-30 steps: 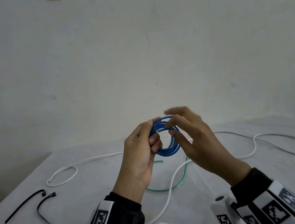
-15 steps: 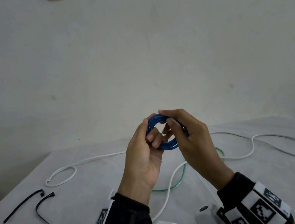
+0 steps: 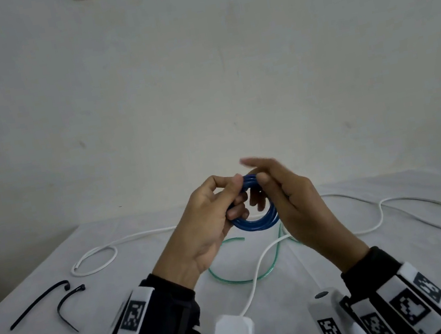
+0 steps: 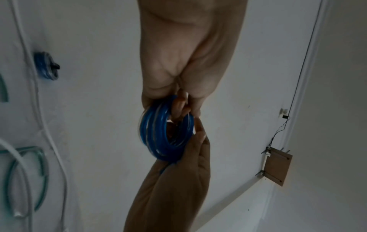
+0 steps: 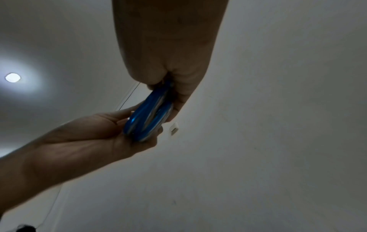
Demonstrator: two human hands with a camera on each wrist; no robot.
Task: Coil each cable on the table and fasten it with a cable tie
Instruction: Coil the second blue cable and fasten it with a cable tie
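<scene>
Blue cable (image 3: pixel 254 221), glossy plastic, wound into a small tight ring of several turns, held up in the air above the table (image 3: pixel 405 267), btwn both hands, in front of a pale wall. In the left wrist view the turns sit side by side w/ light streaks along them.

Left hand (image 3: pixel 209 227) grips the ring's left side: thumb on top, fingers curled through the centre hole. Right hand (image 3: pixel 292 204) pinches the ring's upper right edge w/ thumb and a bent finger; its other fingers stretch out over the top, blurred.

On the table below: a thin green cable (image 3: pixel 232 278) in a loose open loop, crossed by a white cable (image 3: pixel 262 265) that runs toward the viewer. More white cable snakes across the back of the table, w/ a loop at far left. Three black cable ties (image 3: pixel 67 306) lie at the left, apart from one another, each bent. Left wrist view also shows a second blue coil (image 4: pixel 46 66) lying on the table, w/ a black tie around it.
</scene>
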